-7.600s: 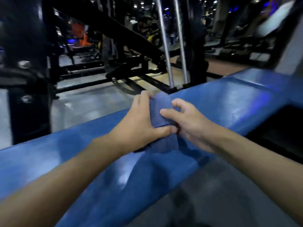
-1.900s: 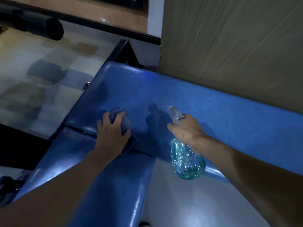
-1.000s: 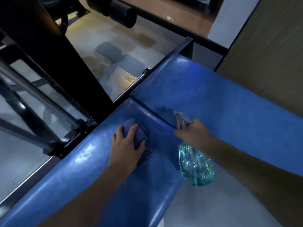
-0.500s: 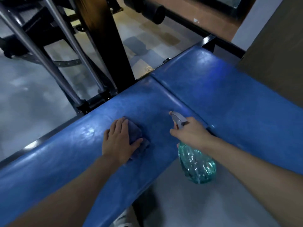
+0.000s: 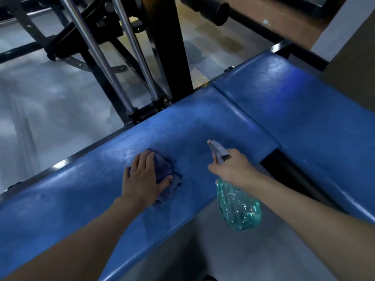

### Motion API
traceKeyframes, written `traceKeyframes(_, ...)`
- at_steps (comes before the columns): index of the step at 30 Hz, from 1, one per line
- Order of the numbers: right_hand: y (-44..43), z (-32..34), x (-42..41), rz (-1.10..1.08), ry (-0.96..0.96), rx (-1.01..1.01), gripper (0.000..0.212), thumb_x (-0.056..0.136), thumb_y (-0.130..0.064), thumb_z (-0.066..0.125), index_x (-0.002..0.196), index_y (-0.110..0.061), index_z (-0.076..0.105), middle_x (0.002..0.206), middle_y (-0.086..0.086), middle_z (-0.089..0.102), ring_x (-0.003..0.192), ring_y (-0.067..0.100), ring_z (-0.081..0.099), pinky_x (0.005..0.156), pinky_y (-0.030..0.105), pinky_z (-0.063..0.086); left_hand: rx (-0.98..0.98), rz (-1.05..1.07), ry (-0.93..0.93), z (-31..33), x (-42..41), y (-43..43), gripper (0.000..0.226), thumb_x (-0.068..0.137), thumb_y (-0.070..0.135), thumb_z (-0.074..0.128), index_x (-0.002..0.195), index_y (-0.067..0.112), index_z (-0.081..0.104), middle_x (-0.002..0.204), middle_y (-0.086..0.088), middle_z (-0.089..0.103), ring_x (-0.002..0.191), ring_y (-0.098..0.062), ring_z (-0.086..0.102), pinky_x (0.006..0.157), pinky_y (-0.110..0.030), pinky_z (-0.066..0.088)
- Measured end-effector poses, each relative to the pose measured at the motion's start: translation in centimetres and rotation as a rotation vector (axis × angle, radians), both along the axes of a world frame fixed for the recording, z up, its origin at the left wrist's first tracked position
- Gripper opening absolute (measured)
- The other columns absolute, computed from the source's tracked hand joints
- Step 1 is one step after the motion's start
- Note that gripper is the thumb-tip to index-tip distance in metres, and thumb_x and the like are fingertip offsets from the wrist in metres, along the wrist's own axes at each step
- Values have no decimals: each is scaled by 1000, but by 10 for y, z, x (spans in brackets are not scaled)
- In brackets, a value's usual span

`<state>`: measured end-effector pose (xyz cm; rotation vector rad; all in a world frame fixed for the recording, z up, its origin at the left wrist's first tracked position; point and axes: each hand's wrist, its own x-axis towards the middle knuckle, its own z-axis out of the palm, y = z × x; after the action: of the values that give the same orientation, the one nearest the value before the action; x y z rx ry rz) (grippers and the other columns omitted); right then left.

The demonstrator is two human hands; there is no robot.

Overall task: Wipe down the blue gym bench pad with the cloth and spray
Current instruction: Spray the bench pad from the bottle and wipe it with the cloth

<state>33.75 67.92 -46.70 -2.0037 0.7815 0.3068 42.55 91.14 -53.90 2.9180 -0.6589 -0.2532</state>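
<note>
Your left hand, fingers extended, is pressing the cloth onto the blue bench pad; your right hand is gripping the spray bottle, fingers curled round its neck.

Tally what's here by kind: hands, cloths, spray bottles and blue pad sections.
hands: 2, left hand and right hand
cloth: 1
spray bottle: 1
blue pad sections: 2, long pad and right-side pad
total: 6

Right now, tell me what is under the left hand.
A blue cloth lies under the left hand, pressed on the blue bench pad. Its right edge shows past the thumb; the part beneath the palm and the pad below are covered.
</note>
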Motion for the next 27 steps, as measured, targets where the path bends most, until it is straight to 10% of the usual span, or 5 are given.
traceKeyframes(27, 271, -9, -27, 107, 28, -49, 22, 70, -29, 63, 76, -9, 57, 65, 1, 57, 74, 34, 70, 70, 43, 55, 19, 177, 0, 4, -67, 297, 89, 78, 76, 41, 146, 18, 31, 154, 5, 29, 138, -23, 29, 106, -43, 33)
